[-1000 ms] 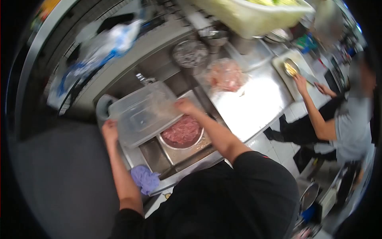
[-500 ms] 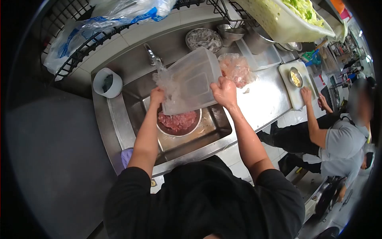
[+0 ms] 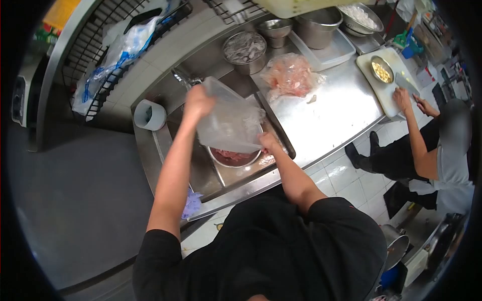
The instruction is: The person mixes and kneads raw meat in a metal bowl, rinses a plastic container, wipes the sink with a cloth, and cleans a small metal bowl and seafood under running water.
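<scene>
A translucent plastic bin (image 3: 228,123) is tilted over the sink (image 3: 201,180), held between my hands. My left hand (image 3: 200,104) is closed at its upper left edge, just below the faucet (image 3: 182,78); its fingers are partly hidden. Lower down, my right hand (image 3: 269,143) grips the bin's right corner. Clear water seems to slosh along the bin's right side. Under the bin, a round metal pot with raw ground meat (image 3: 233,156) sits in the sink, partly covered from view.
On the steel counter lie a plastic bag of pink meat (image 3: 291,75), a bowl of greyish pieces (image 3: 244,48) and metal pots (image 3: 320,27). A white tub (image 3: 149,115) stands left of the sink. At right, a co-worker holds a knife (image 3: 405,84) over a cutting board (image 3: 386,98).
The bin has been turned and tipped, so its water has shifted from the left side to the right. My left hand has moved up its edge; my right hand is lower. The view has shifted.
</scene>
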{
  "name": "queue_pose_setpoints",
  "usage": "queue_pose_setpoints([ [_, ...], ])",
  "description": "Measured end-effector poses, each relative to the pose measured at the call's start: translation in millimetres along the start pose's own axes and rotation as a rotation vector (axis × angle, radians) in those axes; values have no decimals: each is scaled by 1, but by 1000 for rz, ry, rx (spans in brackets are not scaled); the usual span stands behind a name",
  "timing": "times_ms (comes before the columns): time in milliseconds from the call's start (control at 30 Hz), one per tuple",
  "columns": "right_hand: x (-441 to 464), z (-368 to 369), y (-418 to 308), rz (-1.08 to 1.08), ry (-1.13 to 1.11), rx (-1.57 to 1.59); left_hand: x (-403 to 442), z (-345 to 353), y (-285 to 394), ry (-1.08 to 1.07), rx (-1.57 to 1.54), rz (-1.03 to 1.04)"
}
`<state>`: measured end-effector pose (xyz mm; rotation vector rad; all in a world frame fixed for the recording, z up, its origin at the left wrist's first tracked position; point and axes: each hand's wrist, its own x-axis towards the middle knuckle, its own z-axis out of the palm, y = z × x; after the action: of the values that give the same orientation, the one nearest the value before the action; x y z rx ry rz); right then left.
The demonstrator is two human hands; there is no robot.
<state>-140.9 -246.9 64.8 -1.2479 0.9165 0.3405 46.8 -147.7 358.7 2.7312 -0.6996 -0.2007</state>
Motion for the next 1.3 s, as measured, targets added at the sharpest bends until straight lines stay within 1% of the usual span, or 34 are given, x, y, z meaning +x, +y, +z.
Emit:
queue_pose_setpoints([
  [33, 4, 2, 9, -6, -3, 22, -3, 3, 41, -112, 45, -37],
  [67, 9, 6, 20, 91, -32, 81, -12, 10, 79, -105, 175, 61],
  [100, 19, 9, 35, 186, -59, 141, -19, 29, 100, -31, 157, 212],
  [133, 47, 15, 73, 160, -79, 285, -19, 52, 116, -40, 199, 234],
  [167, 55, 19, 86, 154, -67, 317, -20, 70, 130, -52, 239, 259],
  [200, 60, 26, 91, 156, -137, 318, -27, 72, 149, -61, 246, 292],
  [233, 54, 31, 88, 158, -207, 316, -39, 68, 170, -67, 253, 349],
  [300, 40, 36, 66, 193, -345, 563, -58, 63, 203, -85, 264, 430],
  [400, 10, 57, 27, 87, -506, 770, -79, 53, 239, -97, 434, 598],
  [433, -2, 64, 18, 47, -543, 819, -89, 53, 246, -94, 433, 626],
  [500, -29, 82, 2, -43, -601, 907, -110, 51, 260, -25, 420, 745],
  [533, -41, 87, -5, -95, -606, 942, -116, 56, 261, -13, 398, 796],
  [600, -64, 99, -19, -202, -590, 994, -119, 75, 258, 35, 371, 791],
  [667, -82, 106, -32, -288, -548, 1028, -146, 67, 258, -12, 455, 794],
  [700, -90, 111, -36, -324, -520, 1040, -163, 59, 256, 9, 434, 841],
  [767, -103, 122, -43, -388, -464, 1059, -196, 45, 246, 6, 596, 901],
  [800, -109, 130, -41, -410, -430, 1073, -213, 37, 238, 18, 587, 931],
  [867, -123, 143, -37, -446, -374, 1103, -249, 22, 222, -50, 622, 960],
  [900, -129, 149, -35, -465, -348, 1110, -261, 22, 214, -45, 610, 982],
  [1000, -147, 163, -32, -513, -290, 1110, -284, 17, 194, 26, 608, 1034],
  [1067, -157, 165, -34, -538, -261, 1087, -297, 4, 188, 119, 555, 1021],
  [1133, -170, 159, -31, -548, -217, 1029, -311, -30, 181, 226, 568, 1142],
  [1167, -176, 149, -28, -559, -181, 979, -310, -42, 178, 298, 509, 1212],
  [1200, -185, 136, -15, -559, -121, 921, -320, -67, 174, 298, 458, 1259],
  [1233, -198, 121, 3, -552, -45, 850, -318, -80, 172, 305, 400, 1353],
  [1267, -211, 100, 28, -517, 35, 780, -330, -97, 167, 294, 208, 1356],
  [1300, -225, 80, 60, -460, 95, 754, -344, -110, 166, 236, 18, 1324],
])
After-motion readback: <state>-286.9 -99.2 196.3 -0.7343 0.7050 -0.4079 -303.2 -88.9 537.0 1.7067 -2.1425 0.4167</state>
